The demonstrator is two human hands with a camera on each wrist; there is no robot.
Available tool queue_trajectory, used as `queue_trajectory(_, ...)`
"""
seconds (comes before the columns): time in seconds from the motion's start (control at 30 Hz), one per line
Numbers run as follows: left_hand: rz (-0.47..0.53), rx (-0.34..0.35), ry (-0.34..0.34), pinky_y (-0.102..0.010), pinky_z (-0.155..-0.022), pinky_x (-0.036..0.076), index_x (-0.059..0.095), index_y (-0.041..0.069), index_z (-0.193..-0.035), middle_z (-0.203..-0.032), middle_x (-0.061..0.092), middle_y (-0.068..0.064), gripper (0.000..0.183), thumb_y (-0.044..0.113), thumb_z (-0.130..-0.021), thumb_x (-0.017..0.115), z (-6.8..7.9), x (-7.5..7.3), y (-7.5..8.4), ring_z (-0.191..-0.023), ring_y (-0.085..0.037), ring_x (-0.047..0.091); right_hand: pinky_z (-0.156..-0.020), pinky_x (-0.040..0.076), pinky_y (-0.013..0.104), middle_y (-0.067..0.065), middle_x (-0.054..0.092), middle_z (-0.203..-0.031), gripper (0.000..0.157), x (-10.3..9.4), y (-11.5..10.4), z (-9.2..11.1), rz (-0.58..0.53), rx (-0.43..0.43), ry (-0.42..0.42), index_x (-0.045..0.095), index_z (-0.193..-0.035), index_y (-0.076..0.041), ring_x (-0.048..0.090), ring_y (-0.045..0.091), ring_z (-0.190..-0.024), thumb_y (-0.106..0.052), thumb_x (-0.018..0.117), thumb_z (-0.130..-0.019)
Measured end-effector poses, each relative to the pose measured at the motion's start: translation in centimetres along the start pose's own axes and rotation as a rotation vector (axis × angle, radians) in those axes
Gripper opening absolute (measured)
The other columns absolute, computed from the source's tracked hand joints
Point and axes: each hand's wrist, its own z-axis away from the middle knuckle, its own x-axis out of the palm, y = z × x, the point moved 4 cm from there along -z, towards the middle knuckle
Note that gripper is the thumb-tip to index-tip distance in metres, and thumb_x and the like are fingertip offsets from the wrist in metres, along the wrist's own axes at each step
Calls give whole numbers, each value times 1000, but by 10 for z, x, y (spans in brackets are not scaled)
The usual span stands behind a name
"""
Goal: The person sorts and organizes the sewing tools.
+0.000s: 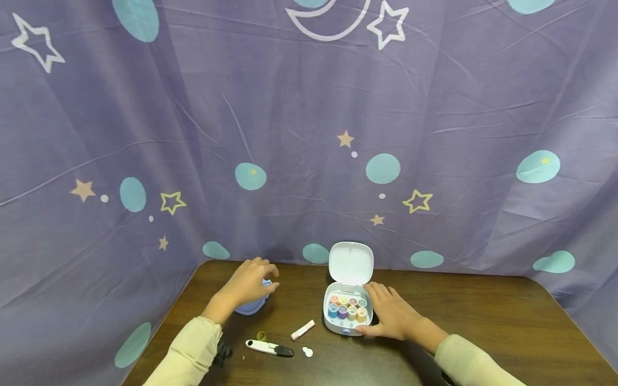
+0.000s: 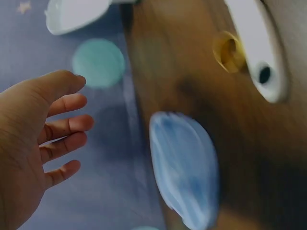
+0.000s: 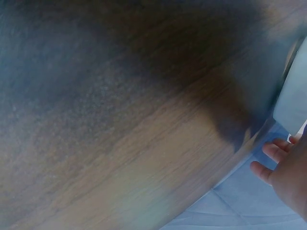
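In the head view my left hand (image 1: 251, 280) hovers over a rounded blue object (image 1: 251, 307), partly hiding it. The left wrist view shows this hand with bent, spread fingers and nothing between them; the blue object (image 2: 184, 167) lies apart from it, blurred. My right hand (image 1: 388, 316) is at the right side of a pale sewing box (image 1: 334, 327), thumb along the front corner and fingertips by the back rim. The box's white lid (image 1: 351, 262) stands up; several coloured thread spools (image 1: 343, 312) sit inside. In the right wrist view the fingers (image 3: 261, 171) look loosely extended.
On the brown wooden table (image 1: 458, 332) lie a white tool with a black end (image 1: 269, 348), a small gold ring (image 1: 261, 336), a pink-and-white stick (image 1: 302, 330) and small white round pieces (image 1: 307, 351). A purple patterned curtain (image 1: 309, 134) hangs behind and to the left.
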Motion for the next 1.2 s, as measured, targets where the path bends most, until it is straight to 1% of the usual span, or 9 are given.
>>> queue_trajectory(0.1,-19,-15,7,-38,-74,47,73,13,-98,-84,67,0,21,26,-83,79,12,4,-17,-80,-15,56,-96,50,53,19,55,-135,107,0,0,0,-1,2,-3,46,-141,3,55,31,-125,-85,53,-81)
queue_trajectory(0.23,-27,-48,-13,-37,-70,46,72,12,-99,-83,65,0,25,25,-80,81,27,10,-37,-79,-16,56,-96,51,53,19,55,-134,107,-1,-1,1,-10,3,-4,46,-141,4,55,31,-125,-84,54,-81)
queue_trajectory(0.37,-28,-86,-24,-42,-73,48,72,10,-101,-87,65,-3,29,24,-77,82,40,15,-52,-83,-20,57,-95,51,53,19,55,-134,107,-2,-2,0,-16,1,0,46,-141,4,55,31,-124,-83,55,-81)
queue_trajectory(0.5,-39,-114,-22,-47,-76,50,71,10,-101,-94,67,-6,33,24,-73,84,48,19,-63,-89,-25,60,-94,52,52,17,56,-133,106,-3,-2,0,-24,1,10,47,-141,4,56,30,-122,-83,57,-80)
queue_trajectory(0.63,-31,-140,-36,-52,-79,51,71,9,-100,-100,68,-8,34,23,-72,85,52,23,-70,-95,-28,62,-93,52,50,16,56,-131,105,-3,-2,0,-46,9,10,47,-141,3,56,28,-121,-82,58,-80)
queue_trajectory(0.87,-30,-174,-57,-48,-78,50,71,8,-106,-94,65,-5,39,23,-73,84,53,26,-80,-93,-25,60,-95,51,51,15,55,-131,105,-2,-3,0,-69,29,0,46,-141,2,56,29,-122,-83,59,-79)
queue_trajectory(0.97,-24,-184,-53,-52,-81,51,70,7,-111,-99,67,-8,44,23,-72,84,52,25,-81,-96,-29,62,-95,51,50,15,55,-130,105,-1,-2,0,-64,32,1,46,-140,2,56,28,-122,-83,58,-79)
queue_trajectory(1.1,-15,-204,-34,-63,-90,50,67,5,-119,-113,69,-16,52,23,-73,83,52,24,-83,-109,-38,63,-95,51,50,14,55,-131,105,-1,-2,-1,-64,35,-4,46,-140,1,56,28,-122,-83,58,-79)
queue_trajectory(1.2,-13,-209,-20,-65,-91,49,67,5,-120,-116,69,-18,54,23,-73,84,51,24,-82,-112,-41,63,-97,50,51,15,55,-132,106,-1,-2,-1,-68,39,-13,45,-141,2,55,29,-123,-83,58,-79)
